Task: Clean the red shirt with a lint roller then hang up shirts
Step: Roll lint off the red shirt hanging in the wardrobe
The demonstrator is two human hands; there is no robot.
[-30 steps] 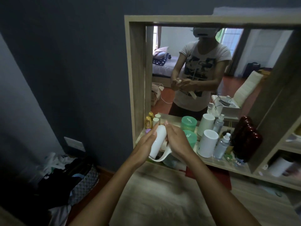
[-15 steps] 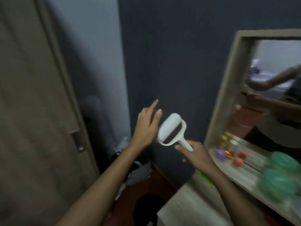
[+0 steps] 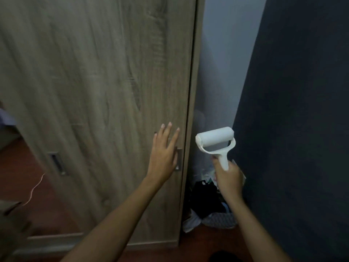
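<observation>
Here the right hand (image 3: 229, 176) grasps the white lint roller (image 3: 216, 143) by its handle, fingers curled round it, with the roll held up and tilted, in front of the gap between the wardrobe and the dark blue wall (image 3: 294, 110). The left hand (image 3: 164, 152) is released, its fingers straight and spread, reaching toward the right edge of the wooden wardrobe door (image 3: 98, 82); it covers part of the recessed handle (image 3: 178, 159) there, and whether it touches the door cannot be told. A second recessed handle (image 3: 56, 163) sits lower left on the neighbouring door. Down in the gap lies a heap of dark and pale clothes (image 3: 207, 207) on the reddish floor (image 3: 41, 195). No red shirt is in view.
</observation>
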